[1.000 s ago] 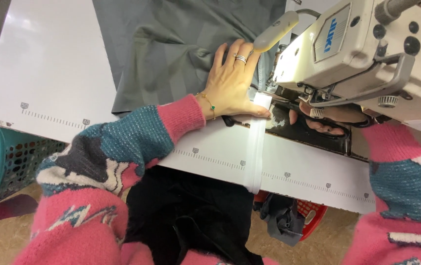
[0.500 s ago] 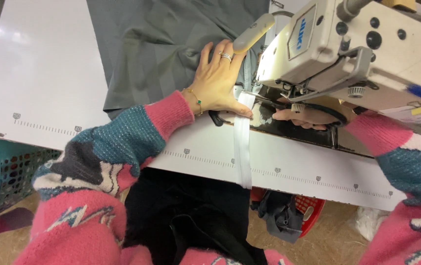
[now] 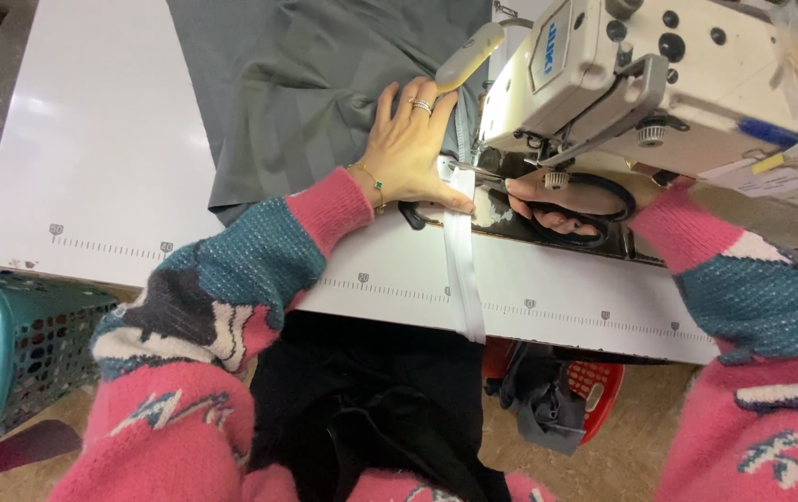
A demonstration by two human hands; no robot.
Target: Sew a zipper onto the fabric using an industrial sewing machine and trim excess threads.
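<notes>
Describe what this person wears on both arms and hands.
Both arms wear a chunky knitted sweater in pink with teal bands and patches of white and dark grey; the cuffs are pink. The left hand is bare, with rings on one finger and a thin bracelet with a small green stone at the wrist. The right hand is bare; no jewellery shows on it.

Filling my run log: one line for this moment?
left hand flat on grey fabric | right hand under sewing machine head | white strip on table
</notes>
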